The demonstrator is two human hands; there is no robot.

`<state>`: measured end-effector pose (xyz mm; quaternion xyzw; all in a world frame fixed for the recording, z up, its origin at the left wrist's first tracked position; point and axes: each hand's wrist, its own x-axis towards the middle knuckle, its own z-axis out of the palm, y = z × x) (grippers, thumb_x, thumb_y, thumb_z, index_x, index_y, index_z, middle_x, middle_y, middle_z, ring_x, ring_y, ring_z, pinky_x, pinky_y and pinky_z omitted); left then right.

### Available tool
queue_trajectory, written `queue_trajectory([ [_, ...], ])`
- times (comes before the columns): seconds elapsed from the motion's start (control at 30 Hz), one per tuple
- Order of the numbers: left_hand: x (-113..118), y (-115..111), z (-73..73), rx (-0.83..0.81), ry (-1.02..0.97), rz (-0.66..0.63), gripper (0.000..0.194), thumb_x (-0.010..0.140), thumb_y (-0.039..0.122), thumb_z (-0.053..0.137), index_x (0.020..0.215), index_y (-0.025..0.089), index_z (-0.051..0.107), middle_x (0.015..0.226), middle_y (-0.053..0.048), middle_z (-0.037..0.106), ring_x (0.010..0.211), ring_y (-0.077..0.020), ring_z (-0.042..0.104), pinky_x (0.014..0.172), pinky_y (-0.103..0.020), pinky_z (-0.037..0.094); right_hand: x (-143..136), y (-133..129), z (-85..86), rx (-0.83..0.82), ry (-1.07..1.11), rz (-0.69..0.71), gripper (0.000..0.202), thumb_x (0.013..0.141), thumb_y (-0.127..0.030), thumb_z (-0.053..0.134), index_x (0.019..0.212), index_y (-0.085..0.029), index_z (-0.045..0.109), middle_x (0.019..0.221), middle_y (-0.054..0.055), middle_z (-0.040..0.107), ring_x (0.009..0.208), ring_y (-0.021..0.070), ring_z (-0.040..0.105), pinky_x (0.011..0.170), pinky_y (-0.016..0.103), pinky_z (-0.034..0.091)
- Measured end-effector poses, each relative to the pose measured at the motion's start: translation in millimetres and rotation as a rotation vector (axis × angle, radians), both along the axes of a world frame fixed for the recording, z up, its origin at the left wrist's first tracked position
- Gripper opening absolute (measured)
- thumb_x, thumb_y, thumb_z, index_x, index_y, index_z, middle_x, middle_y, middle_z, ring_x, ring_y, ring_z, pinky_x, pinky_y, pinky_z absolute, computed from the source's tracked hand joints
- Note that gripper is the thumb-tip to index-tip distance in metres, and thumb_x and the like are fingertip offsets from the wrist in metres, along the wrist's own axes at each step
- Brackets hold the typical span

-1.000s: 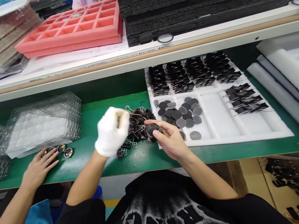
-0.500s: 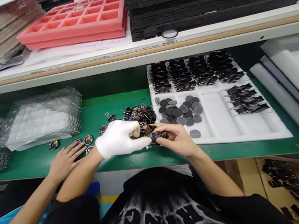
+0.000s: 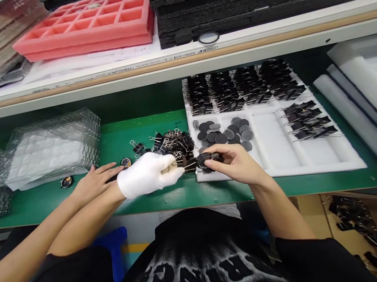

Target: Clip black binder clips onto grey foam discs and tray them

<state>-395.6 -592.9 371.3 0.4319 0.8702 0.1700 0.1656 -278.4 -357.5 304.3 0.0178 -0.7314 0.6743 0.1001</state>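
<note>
My left hand (image 3: 148, 173), in a white glove, pinches the wire handles of a black binder clip (image 3: 190, 164) in front of my body. Bare and closed, my right hand (image 3: 235, 162) grips a round black disc-shaped piece (image 3: 203, 160) between thumb and fingers, with a dark clip partly hidden at its right side. The left-hand clip reaches to the disc's left edge; whether its jaws bite on it I cannot tell. Just behind my glove lies a heap of loose binder clips (image 3: 177, 143). Grey-black discs (image 3: 220, 138) lie scattered on the white foam tray (image 3: 270, 138) beyond my right hand.
A co-worker's bare hand (image 3: 98, 180) reaches in from the left beside my left forearm, near a small round piece (image 3: 125, 162). Clear plastic trays (image 3: 54, 145) stand at left. Rows of clipped pieces (image 3: 240, 85) fill the tray's back. A shelf edge (image 3: 126, 76) crosses above.
My right hand has moved right with the disc, away from my glove, and the clip between them now shows more. The co-worker's hand has slid right, over where several round pieces lay.
</note>
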Motion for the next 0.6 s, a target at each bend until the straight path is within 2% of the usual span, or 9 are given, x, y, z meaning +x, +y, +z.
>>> queue_trajectory([
  [0.07, 1, 3, 3.8, -0.054, -0.045, -0.11, 0.034, 0.095, 0.047, 0.05, 0.07, 0.024, 0.049, 0.053, 0.002, 0.052, 0.053, -0.0152, 0.049, 0.06, -0.031, 0.034, 0, 4, 1.9, 0.08, 0.0, 0.057, 0.016, 0.086, -0.036, 0.081, 0.095, -0.023, 0.081, 0.092, 0.004, 0.08, 0.082, 0.0218, 0.072, 0.075, 0.035, 0.059],
  [0.13, 0, 6, 7.4, -0.071, -0.055, -0.159, 0.034, 0.096, 0.045, 0.048, 0.07, 0.023, 0.045, 0.052, 0.003, 0.049, 0.05, -0.0137, 0.044, 0.059, -0.031, 0.031, 0, 6, 3.1, 0.136, 0.007, 0.078, 0.016, 0.087, -0.035, 0.079, 0.098, -0.023, 0.081, 0.093, 0.004, 0.08, 0.084, 0.0216, 0.072, 0.076, 0.035, 0.058],
  [0.37, -4, 11, 8.6, -0.009, -0.046, -0.249, 0.035, 0.095, 0.04, 0.046, 0.065, 0.023, 0.038, 0.049, 0.005, 0.039, 0.045, -0.0104, 0.032, 0.054, -0.031, 0.024, 3, 5, -0.3, 0.132, 0.016, 0.072, 0.016, 0.089, -0.034, 0.077, 0.099, -0.023, 0.08, 0.092, 0.003, 0.079, 0.081, 0.0197, 0.07, 0.071, 0.032, 0.054],
  [0.6, -5, 13, 2.6, -0.029, -0.048, -0.258, 0.037, 0.096, 0.043, 0.044, 0.065, 0.023, 0.042, 0.049, 0.005, 0.039, 0.045, -0.0106, 0.034, 0.054, -0.03, 0.025, 3, -1, -5.1, 0.13, 0.03, 0.064, 0.015, 0.09, -0.034, 0.073, 0.1, -0.023, 0.077, 0.092, 0.002, 0.078, 0.077, 0.0179, 0.067, 0.069, 0.03, 0.051],
])
